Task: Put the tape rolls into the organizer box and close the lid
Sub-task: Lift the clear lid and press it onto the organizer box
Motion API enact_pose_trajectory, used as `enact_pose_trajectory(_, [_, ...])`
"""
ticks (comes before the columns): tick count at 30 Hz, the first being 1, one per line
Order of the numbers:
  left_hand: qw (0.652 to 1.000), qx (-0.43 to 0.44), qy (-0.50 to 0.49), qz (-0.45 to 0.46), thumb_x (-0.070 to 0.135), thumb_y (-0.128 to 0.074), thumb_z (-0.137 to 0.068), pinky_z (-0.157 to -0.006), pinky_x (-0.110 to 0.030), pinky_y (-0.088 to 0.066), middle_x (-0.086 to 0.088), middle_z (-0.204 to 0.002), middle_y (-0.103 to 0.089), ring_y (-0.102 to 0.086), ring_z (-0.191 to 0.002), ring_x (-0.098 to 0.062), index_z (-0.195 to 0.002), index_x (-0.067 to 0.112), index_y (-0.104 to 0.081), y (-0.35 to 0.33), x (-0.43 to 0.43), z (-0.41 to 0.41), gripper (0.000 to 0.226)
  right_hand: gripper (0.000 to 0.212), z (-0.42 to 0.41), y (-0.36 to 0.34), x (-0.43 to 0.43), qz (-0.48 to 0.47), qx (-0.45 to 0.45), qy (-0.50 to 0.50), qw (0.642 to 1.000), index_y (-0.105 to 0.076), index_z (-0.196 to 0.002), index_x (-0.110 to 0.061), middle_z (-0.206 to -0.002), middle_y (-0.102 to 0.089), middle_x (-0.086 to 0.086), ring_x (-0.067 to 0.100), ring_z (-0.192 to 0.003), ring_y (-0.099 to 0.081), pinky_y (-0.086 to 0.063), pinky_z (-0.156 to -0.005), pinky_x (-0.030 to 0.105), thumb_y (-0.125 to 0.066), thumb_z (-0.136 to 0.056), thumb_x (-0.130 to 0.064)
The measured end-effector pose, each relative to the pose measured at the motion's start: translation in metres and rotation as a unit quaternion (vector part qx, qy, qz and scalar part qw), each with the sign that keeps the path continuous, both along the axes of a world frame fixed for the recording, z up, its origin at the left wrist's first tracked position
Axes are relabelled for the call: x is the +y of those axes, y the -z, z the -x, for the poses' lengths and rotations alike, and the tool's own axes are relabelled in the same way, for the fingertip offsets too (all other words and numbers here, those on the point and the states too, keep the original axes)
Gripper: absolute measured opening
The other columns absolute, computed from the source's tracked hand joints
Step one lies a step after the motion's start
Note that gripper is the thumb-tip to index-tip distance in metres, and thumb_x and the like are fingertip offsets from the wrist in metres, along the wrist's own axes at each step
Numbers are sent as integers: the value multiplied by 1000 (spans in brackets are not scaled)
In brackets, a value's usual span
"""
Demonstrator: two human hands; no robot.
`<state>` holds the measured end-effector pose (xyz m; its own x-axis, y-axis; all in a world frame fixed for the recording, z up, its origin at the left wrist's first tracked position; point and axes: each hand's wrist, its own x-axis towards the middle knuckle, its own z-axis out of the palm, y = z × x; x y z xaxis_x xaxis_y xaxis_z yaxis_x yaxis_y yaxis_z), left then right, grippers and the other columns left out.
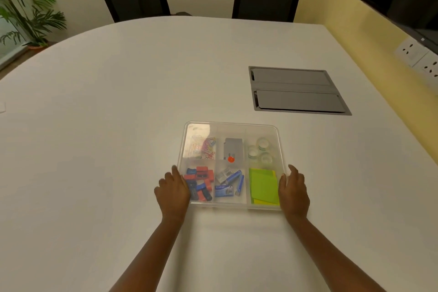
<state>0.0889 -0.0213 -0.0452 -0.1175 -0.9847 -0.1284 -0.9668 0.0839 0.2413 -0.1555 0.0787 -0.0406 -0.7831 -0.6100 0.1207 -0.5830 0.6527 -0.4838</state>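
Head view, reading from the left: the left hand (174, 188) lies against the near left side of the organizer box (280, 149), fingers loosely spread and flat on its edge, clamped around nothing. Inside the box, the near left compartment holds red and blue sharpeners (199, 182) and the far left one coloured paper clips (208, 148). The middle column has a grey device with a red dot (232, 149) at the far end and blue staplers (228, 184) at the near end. On the right, three clear tape rolls (260, 150) sit in the far right compartment, with green sticky notes (263, 186) nearer. The right hand (294, 191) rests against the near right side, fingers relaxed and open, gripping nothing. A sheen over the far left corner suggests the clear lid is already on, though I cannot tell whether it is snapped shut. The box looks like thin, light, smooth plastic that flexes, so pressing along the rim at the corners would seat the lid better than pushing its centre. Far right, a grey cable hatch (296, 90) is set into the white table (118, 114).
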Motion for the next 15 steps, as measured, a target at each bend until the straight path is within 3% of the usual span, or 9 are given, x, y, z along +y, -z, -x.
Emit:
enact_pose_trajectory(3, [995,5,72,66,39,-25,-96,-111,-52,-29,-26,-145,-36,-32,-135,-42,-141,4,-23,-6,-1,7,57,38,1,-1,-3,-30,112,-71,991,-59,-122,0,-120,-62,28,44,-112,-60,-54,-80,53,-59,-84,4])
enact_pose_trajectory(5, [984,11,143,103,42,-2,-94,-105,-53,-36,-28,-140,-42,-39,-131,-42,-135,0,-35,-9,3,18,68,44,-7,-2,-6,-40,172,-121,977,-65,-117,-2,-123,-63,26,44,-115,-59,-53,-85,57,-73,-74,2])
enact_pose_trajectory(6, [979,23,182,89,45,0,-93,-109,-51,-31,-27,-144,-37,-35,-133,-41,-137,1,-32,-9,7,25,70,47,-14,-4,-10,-49,191,-148,969,-66,-118,-5,-126,-63,24,42,-117,-59,-51,-88,57,-78,-72,-6])
enact_pose_trajectory(7, [974,38,216,54,46,-5,-93,-115,-47,-16,-23,-151,-22,-21,-140,-38,-142,5,-20,-6,12,33,66,50,-22,-5,-14,-62,187,-179,964,-63,-122,-9,-132,-59,21,40,-122,-56,-49,-93,56,-78,-75,-15])
enact_pose_trajectory(9, [965,59,256,0,47,-21,-95,-114,-36,10,-10,-156,7,6,-145,-27,-144,14,3,8,17,46,64,54,-38,-3,-21,-105,120,-238,958,-41,-141,-19,-152,-35,13,32,-142,-32,-32,-112,50,-58,-91,-32])
enact_pose_trajectory(11, [960,60,273,5,47,-25,-95,-111,-33,17,-3,-154,15,17,-142,-19,-142,19,11,17,18,53,66,54,-49,7,-26,-132,65,-274,951,-20,-148,-27,-160,-15,5,23,-149,-9,-15,-120,45,-38,-98,-40])
enact_pose_trajectory(15, [958,62,280,19,48,-26,-94,-110,-33,20,-1,-156,10,20,-139,-15,-141,22,11,20,17,56,65,53,-57,12,-27,-122,45,-299,945,-22,-148,-28,-160,-17,4,23,-149,-9,-7,-121,46,-37,-98,-41])
